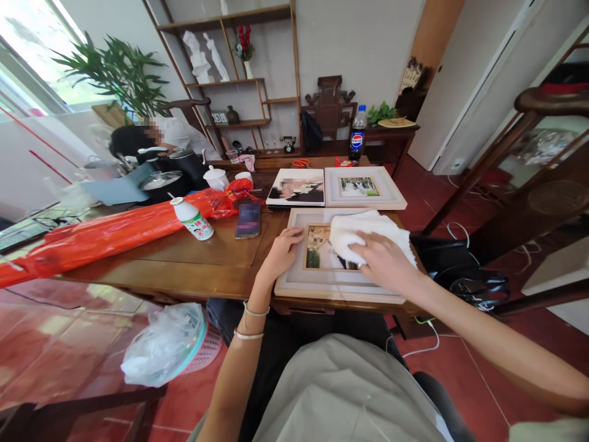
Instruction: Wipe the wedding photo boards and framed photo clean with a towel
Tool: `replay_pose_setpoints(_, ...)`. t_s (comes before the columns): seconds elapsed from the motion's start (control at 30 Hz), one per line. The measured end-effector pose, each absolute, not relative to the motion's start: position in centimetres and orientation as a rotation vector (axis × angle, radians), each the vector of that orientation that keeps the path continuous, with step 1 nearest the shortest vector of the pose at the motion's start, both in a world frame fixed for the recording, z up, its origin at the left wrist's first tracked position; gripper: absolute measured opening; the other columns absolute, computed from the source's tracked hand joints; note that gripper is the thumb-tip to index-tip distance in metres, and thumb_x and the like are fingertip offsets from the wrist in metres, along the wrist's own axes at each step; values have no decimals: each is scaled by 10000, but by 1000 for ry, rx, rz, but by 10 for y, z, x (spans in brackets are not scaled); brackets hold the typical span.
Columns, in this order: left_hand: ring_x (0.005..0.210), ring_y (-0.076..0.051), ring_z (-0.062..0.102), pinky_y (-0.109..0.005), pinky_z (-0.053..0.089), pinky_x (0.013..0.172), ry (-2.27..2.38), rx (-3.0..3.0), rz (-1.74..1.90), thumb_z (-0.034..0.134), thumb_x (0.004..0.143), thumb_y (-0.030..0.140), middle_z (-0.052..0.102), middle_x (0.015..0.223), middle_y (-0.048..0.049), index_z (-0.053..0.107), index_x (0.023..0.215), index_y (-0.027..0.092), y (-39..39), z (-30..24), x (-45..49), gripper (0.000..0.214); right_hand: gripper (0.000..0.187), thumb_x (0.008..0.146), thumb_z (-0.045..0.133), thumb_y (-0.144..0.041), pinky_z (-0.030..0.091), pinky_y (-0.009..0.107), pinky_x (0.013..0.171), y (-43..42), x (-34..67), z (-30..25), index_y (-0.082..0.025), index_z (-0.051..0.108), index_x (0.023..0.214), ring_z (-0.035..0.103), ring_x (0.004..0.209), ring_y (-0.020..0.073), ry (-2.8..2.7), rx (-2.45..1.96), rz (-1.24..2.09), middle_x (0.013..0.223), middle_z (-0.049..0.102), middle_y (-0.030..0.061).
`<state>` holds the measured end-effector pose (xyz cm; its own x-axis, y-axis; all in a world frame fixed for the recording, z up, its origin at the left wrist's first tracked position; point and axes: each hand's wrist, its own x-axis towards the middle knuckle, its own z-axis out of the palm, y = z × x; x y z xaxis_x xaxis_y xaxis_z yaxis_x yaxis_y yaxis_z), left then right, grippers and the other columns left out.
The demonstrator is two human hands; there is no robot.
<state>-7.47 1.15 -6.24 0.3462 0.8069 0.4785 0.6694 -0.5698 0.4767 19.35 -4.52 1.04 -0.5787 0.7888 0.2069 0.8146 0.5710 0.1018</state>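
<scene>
Loads of dark wood in here: the worktop [221,261], a carved chair [332,105] and a side table [389,134] right by it. Open shelving [225,82] stands up against the pale grey wall [359,49], and the floor's [427,196] red tile. Bright daylight at the window [32,43] on the left, white door [464,80] over on the right.

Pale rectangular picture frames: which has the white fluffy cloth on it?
The nearer frame, with the left hand on its edge; the farther frame lies uncovered.

A red-wrapped bundle [115,234] lies near 1 white bottle [193,220].
</scene>
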Motion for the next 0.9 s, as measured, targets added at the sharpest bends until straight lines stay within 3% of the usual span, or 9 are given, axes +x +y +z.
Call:
replay_pose_setpoints(0.17,1318,-240,488,-448,368,1135,1334,2374,1012,375,806,-18,577,1361,-107,660,1210,149,10,-63,-75,521,408,731,512,-68,433,490,988,-5,216,-7,-97,671,1105,548,1201,346,-2455,-1455,-398,1278,601,221)
replay_pose_setpoints(0.33,1363,-238,433,-445,333,1155,1330,2361,1031,383,820,6,539,1401,-107,586,1307,165,11,-67,-74,551,392,650,517,-24,298,552,1112,-32,222,-18,-139,713,970,434,1333,330,-2629,-1019,-239,1366,558,178)
replay_pose_setpoints(0.47,1362,-245,432,-445,326,1157,1325,2365,994,365,805,-9,525,1409,-128,594,1296,140,12,-69,-76,562,320,651,521,-22,315,506,1120,-67,219,-10,-163,717,862,458,1321,292,-2745,-817,-79,1407,526,161)
replay_pose_setpoints(0.7,1395,-206,387,-433,272,1185,1215,2393,932,330,765,-45,489,1449,-105,546,1346,149,12,-66,-78,650,380,651,555,-29,388,477,1056,-42,226,-8,-148,717,974,536,1238,307,-2625,-1139,-300,1339,583,175)
replay_pose_setpoints(0.9,1386,-221,400,-437,310,1167,1229,2473,877,390,933,148,496,1442,-125,528,1357,139,11,-63,-76,446,416,692,541,-64,415,460,1000,-9,226,-10,-125,695,1073,554,1196,313,-2494,-1356,-403,1292,607,192)
